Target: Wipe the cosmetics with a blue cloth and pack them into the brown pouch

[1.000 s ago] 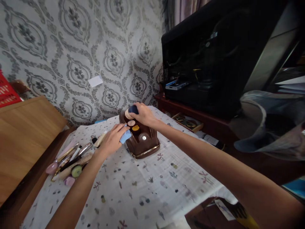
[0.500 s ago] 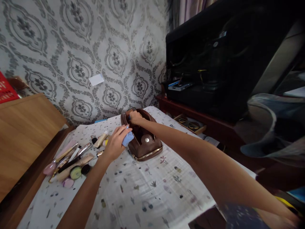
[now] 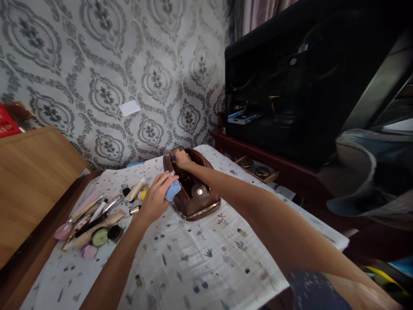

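A brown leather bag (image 3: pixel 201 202) lies unzipped on the cloth-covered table, its brass zipper and round snap facing me. My left hand (image 3: pixel 157 194) is closed on a crumpled light blue cloth (image 3: pixel 173 191) at the bag's left side. My right hand (image 3: pixel 182 159) reaches over to the bag's far end, fingers curled at its inner edge. A small dark blue patch shows beside those fingers; what they grip is mostly hidden. Left of my left hand, a lipstick-like tube (image 3: pixel 134 210) with a gold band lies near a cream-coloured tube (image 3: pixel 135 189).
Makeup brushes (image 3: pixel 87 209), an open green-filled jar (image 3: pixel 100 237), a black-lidded pot (image 3: pixel 115 233) and a pink sponge (image 3: pixel 63 231) lie in a pile at left. A wooden panel (image 3: pixel 38 176) borders the table. At right stand a dark television (image 3: pixel 284 86) and an open small drawer (image 3: pixel 258 168).
Both hands stay almost in place, the left still with the blue cloth. The view has shifted slightly, and the right hand has moved very little at the bag's far end.
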`<state>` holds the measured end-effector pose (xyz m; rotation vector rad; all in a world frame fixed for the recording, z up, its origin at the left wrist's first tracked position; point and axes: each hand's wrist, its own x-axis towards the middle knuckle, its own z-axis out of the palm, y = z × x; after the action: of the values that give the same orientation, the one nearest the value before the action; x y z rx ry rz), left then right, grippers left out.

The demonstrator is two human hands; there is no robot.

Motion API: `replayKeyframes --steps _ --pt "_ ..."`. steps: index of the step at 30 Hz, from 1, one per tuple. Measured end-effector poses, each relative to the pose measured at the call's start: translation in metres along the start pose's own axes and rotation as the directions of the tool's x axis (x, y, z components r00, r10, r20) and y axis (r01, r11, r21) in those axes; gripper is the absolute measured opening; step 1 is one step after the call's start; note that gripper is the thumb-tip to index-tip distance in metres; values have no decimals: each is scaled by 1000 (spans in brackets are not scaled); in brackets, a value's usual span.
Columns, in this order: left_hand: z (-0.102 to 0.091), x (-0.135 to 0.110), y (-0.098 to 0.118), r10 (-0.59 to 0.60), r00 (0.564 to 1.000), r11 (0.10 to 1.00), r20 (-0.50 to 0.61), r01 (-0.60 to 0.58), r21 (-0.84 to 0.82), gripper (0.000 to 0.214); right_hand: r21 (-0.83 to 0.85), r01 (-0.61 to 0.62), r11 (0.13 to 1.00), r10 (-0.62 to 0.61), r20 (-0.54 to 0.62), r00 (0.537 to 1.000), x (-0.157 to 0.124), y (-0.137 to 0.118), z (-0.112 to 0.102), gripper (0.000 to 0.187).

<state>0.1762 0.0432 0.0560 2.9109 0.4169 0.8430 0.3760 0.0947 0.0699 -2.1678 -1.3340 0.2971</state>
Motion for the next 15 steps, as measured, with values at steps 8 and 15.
replayKeyframes --steps 8,15 --pt "-2 0 -1 -5 1000 1000 24 4 20 62 18 2 1000 -2 12 1000 -2 0 -7 51" --pt "-1 -1 2 -35 999 999 -1 35 11 67 48 -10 999 14 -74 997 -10 -10 -22 39"
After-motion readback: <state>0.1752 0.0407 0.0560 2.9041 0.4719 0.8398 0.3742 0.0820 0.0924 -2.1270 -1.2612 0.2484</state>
